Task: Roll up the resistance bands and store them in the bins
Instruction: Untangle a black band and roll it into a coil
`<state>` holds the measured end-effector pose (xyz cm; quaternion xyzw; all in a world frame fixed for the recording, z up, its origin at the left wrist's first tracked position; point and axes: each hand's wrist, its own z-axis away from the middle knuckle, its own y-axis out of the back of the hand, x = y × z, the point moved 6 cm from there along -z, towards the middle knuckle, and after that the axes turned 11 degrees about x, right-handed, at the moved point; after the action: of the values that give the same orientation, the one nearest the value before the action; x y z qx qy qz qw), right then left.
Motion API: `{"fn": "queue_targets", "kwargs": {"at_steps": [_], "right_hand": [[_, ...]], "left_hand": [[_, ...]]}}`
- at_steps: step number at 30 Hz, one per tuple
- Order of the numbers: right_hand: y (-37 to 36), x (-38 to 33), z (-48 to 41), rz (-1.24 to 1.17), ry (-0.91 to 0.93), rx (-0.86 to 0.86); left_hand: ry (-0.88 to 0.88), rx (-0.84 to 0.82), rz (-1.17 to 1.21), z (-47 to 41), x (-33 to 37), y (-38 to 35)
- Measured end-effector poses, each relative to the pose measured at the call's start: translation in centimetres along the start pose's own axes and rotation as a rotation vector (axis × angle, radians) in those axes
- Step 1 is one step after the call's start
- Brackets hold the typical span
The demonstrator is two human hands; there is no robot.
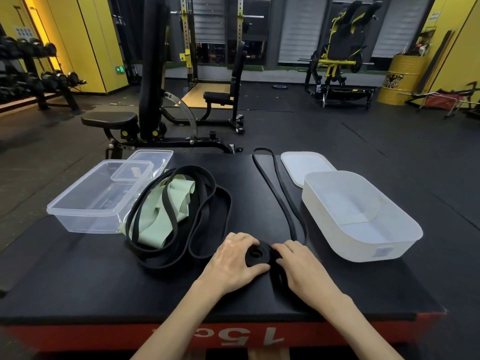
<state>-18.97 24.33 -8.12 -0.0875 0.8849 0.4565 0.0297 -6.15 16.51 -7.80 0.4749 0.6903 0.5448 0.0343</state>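
A thin black resistance band [277,193] lies stretched across the black platform [78,281], its near end wound into a small coil [257,254]. My left hand [233,258] grips the coil from the left, thumb under it. My right hand [294,261] pinches the coil's right side where the loose band feeds in. To the left lies a pile of wider black bands [207,219] tangled with a pale green band [168,206]. A clear bin [85,219] stands at the left and a white bin [363,253] at the right; both hold no bands.
A clear lid [153,157] lies behind the clear bin and a white lid [301,162] behind the white bin. The platform's front edge is red with "15" printed on it. A weight bench [145,120] stands just beyond; racks and machines fill the gym floor behind.
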Motion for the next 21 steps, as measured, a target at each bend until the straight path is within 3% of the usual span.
{"fn": "queue_targets", "kwargs": {"at_steps": [7,13,21], "right_hand": [[0.3,0.5,0.0,-0.079,-0.025,0.067],[-0.3,1.2,0.4,-0.065,0.015,-0.052],[0.1,1.6,-0.2,-0.027,0.065,0.017]], "left_hand": [[0.039,0.023,-0.027,0.7,0.0,-0.2],[-0.050,-0.087,-0.017,1.2,-0.4,0.1],[-0.088,-0.153,0.053,0.2,-0.1,-0.2]]}}
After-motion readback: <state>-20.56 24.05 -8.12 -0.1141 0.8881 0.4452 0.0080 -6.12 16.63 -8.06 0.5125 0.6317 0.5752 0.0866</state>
